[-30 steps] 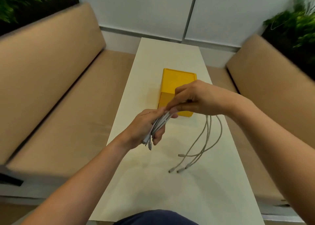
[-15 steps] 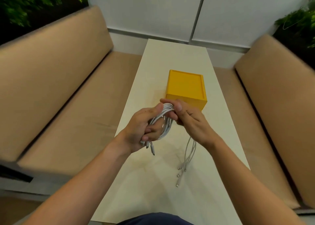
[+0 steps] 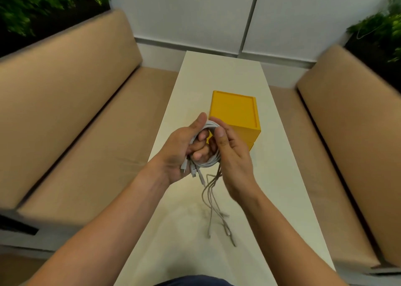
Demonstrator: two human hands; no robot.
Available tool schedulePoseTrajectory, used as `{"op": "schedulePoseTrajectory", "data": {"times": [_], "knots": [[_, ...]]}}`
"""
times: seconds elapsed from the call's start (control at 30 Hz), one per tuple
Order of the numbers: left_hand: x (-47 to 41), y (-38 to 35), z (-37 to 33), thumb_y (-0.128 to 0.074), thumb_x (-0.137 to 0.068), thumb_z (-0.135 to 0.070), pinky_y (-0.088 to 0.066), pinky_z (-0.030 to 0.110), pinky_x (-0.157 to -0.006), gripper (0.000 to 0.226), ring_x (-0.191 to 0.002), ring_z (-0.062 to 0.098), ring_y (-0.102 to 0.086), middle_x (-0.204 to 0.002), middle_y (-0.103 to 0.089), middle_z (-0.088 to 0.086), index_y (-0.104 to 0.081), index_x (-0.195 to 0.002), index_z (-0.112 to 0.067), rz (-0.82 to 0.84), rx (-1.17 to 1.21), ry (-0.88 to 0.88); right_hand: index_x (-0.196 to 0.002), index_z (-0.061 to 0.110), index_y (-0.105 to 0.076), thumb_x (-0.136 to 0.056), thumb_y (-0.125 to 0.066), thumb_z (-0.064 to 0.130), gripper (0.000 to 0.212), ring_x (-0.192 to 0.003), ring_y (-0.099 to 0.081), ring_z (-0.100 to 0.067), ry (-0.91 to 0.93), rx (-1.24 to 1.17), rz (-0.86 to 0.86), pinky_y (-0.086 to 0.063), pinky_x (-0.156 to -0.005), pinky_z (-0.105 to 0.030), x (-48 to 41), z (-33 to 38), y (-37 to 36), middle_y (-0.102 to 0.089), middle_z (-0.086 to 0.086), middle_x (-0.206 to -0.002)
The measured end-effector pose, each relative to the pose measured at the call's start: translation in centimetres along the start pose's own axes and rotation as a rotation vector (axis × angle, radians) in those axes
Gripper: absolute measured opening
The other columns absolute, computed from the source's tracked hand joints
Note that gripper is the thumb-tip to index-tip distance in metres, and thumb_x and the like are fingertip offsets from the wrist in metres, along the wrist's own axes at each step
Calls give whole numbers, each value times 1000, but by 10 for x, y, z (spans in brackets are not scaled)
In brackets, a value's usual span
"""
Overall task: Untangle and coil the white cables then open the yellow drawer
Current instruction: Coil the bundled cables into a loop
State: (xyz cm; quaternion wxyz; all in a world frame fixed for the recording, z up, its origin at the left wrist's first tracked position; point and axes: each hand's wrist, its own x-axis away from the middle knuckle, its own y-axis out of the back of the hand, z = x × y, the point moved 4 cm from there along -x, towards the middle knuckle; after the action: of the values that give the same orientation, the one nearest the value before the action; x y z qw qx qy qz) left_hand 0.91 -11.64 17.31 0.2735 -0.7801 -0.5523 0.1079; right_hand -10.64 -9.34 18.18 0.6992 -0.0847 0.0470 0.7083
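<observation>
My left hand [image 3: 184,147] grips a bundle of white cables [image 3: 209,162] wound into a loop around its fingers, thumb up on top of the loop. My right hand [image 3: 232,155] pinches the same loop at its top right, between thumb and fingers. Several plug ends stick out below my left palm. The loose tails [image 3: 213,207] hang down from the loop and their plugs lie on the white table [image 3: 282,177]. The yellow drawer box [image 3: 234,110] stands just behind my hands, its front mostly hidden by them.
The narrow table runs away from me between two tan benches, the left bench [image 3: 76,123] and the right bench [image 3: 358,134]. Green plants [image 3: 32,4] sit behind the backrests. A white wall closes the far end.
My right hand has swung the cables round from above the box to beside my left hand, adding a turn to the loop. The hanging tails have become shorter and drawn closer.
</observation>
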Motion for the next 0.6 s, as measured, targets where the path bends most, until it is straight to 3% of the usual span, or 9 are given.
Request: {"op": "schedulePoseTrajectory", "data": {"times": [0.07, 0.2, 0.4, 0.47, 0.6], "knots": [[0, 0, -3, -57, -89, -56, -38, 23, -52, 47, -39, 11, -37, -44, -23, -4, -47, -67, -16, -1, -26, -21, -138, 11, -61, -107, -49, 21, 35, -94, -65, -9, 15, 3, 91, -55, -87, -24, -7, 6, 9, -73, -9, -111], [-5, 2, -9, -59, -86, -59, -44, 28, -61, 49, -49, 18, -43, -50, -23, -1, -49, -74, -13, -47, -186, -77, -142, 12, -57, -106, -49, 21, 38, -82, -59, -14, 66, 81, 241, -51, -78, -24, -14, 10, 20, -65, 0, -88], [-12, -3, -8, -51, -91, -64, -34, 28, -56, 57, -54, 13, -32, -62, -32, -2, -56, -93, -8, -135, -421, -252, -133, 15, -63, -109, -46, 23, 30, -68, -53, -15, 115, 100, -50, -49, -63, -29, -14, 1, 16, -63, 3, -83], [-12, -6, -5, -48, -92, -65, -38, 32, -59, 56, -52, 12, -34, -59, -35, -4, -55, -91, -9, -149, -438, -260, -130, 16, -65, -109, -46, 25, 29, -65, -52, -14, 119, 97, -101, -48, -60, -29, -13, 0, 15, -65, 4, -83], [-11, -15, 1, -48, -94, -64, -40, 43, -67, 48, -58, 20, -37, -58, -36, -7, -62, -77, -22, -173, -364, -269, -125, 20, -68, -101, -52, 38, 33, -58, -48, -14, 89, 18, -130, -45, -55, -26, -16, 3, 16, -55, 13, -64]]}}
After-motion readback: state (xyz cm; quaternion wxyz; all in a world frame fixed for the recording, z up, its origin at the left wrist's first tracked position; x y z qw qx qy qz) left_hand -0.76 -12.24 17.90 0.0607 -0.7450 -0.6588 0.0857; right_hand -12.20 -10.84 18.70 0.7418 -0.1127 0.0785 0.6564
